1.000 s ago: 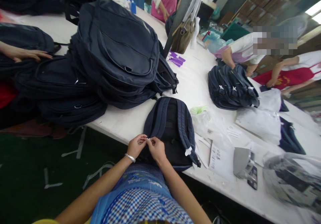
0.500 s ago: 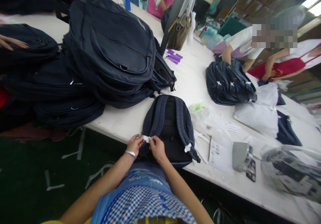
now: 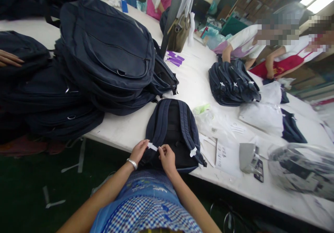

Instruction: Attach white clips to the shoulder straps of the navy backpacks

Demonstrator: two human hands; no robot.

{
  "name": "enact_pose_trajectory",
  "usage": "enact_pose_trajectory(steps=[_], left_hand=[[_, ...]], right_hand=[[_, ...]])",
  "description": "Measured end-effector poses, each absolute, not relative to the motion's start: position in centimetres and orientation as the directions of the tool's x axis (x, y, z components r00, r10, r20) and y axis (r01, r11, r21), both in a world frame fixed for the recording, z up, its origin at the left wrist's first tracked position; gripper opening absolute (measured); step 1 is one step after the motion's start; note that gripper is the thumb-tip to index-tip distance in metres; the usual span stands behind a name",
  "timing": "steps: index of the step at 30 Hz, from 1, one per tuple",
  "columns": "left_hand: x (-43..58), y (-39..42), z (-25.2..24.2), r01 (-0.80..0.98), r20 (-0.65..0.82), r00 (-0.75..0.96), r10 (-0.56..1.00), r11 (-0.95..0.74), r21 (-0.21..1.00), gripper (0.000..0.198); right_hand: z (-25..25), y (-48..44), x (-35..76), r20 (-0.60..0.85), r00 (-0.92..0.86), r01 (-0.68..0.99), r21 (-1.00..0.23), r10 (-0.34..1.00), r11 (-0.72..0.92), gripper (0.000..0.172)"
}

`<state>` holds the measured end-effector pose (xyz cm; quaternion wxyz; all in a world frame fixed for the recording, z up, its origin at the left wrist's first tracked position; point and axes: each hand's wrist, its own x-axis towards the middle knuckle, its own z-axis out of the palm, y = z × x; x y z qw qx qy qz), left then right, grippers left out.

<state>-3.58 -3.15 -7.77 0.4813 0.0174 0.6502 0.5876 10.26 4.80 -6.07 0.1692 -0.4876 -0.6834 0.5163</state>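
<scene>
A dark blue backpack (image 3: 173, 132) lies at the table's near edge, its two shoulder straps facing up. Over the lower part of its left strap, a small white strip (image 3: 152, 146) with a jagged edge is stretched between my hands. My left hand (image 3: 139, 151), with a silver bracelet at the wrist, pinches the strip's left end. The right end is between the fingertips of my right hand (image 3: 167, 156). A white tag (image 3: 193, 152) sits on the lower right strap.
Large dark backpacks (image 3: 109, 48) are piled at the left, near another person's hand (image 3: 10, 58). A metal post (image 3: 172, 15) rises behind. Right of the backpack lie a paper sheet (image 3: 227, 160), a grey device (image 3: 247, 156) and plastic-wrapped goods (image 3: 300, 170). People handle more bags (image 3: 232, 83) across the table.
My hands have moved a little apart, and more of the white strip shows between them. The whole view has shifted slightly.
</scene>
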Motion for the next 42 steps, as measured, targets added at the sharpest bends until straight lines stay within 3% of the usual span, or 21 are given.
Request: enact_pose_trajectory(steps=[3, 8, 15, 20, 29, 33, 38, 40, 42], left_hand=[[-3.8, -2.6, -7.7, -0.405, -0.564, -0.514, 0.647, 0.396, 0.824, 0.039], [-4.1, -2.0, -8.3, -0.449, -0.601, -0.459, 0.655, 0.413, 0.793, 0.037], [-4.4, -2.0, -9.2, -0.511, -0.650, -0.352, 0.674, 0.443, 0.736, 0.047], [-4.0, -2.4, -9.3, -0.440, -0.619, -0.446, 0.646, 0.444, 0.780, 0.050], [-3.8, -2.5, -10.8, -0.624, -0.716, -0.334, 0.613, 0.426, 0.655, 0.054], [-3.9, -2.6, -10.8, -0.509, -0.701, -0.422, 0.575, 0.489, 0.708, 0.054], [-4.0, -2.3, -9.5, -0.368, -0.684, -0.398, 0.611, 0.577, 0.729, 0.052], [-4.3, -2.4, -9.0, -0.262, -0.646, -0.440, 0.624, 0.600, 0.756, 0.053], [-4.8, -2.9, -9.0, -0.153, -0.561, -0.550, 0.619, 0.585, 0.796, 0.061]], right_hand=[[-7.0, 4.7, 10.9, -0.371, -0.449, 0.483, -0.866, 0.813, -0.128, 0.030], [-8.2, 5.0, 10.1, -0.530, -0.487, 0.331, -0.848, 0.694, -0.414, 0.037], [-8.0, 6.0, 10.3, -0.585, -0.588, 0.253, -0.789, 0.559, -0.559, 0.039], [-8.5, 5.6, 9.8, -0.601, -0.478, 0.314, -0.798, 0.641, -0.515, 0.043], [-9.5, 5.6, 9.4, -0.576, -0.467, 0.335, -0.818, 0.671, -0.468, 0.044], [-10.5, 4.8, 9.8, -0.492, -0.502, 0.328, -0.869, 0.711, -0.370, 0.035], [-9.6, 5.8, 10.3, -0.512, -0.533, 0.489, -0.836, 0.674, -0.249, 0.022], [-7.4, 7.4, 11.5, -0.408, -0.547, 0.499, -0.860, 0.731, -0.107, 0.013], [-5.0, 9.7, 13.7, -0.219, -0.448, 0.518, -0.854, 0.867, 0.052, 0.017]])
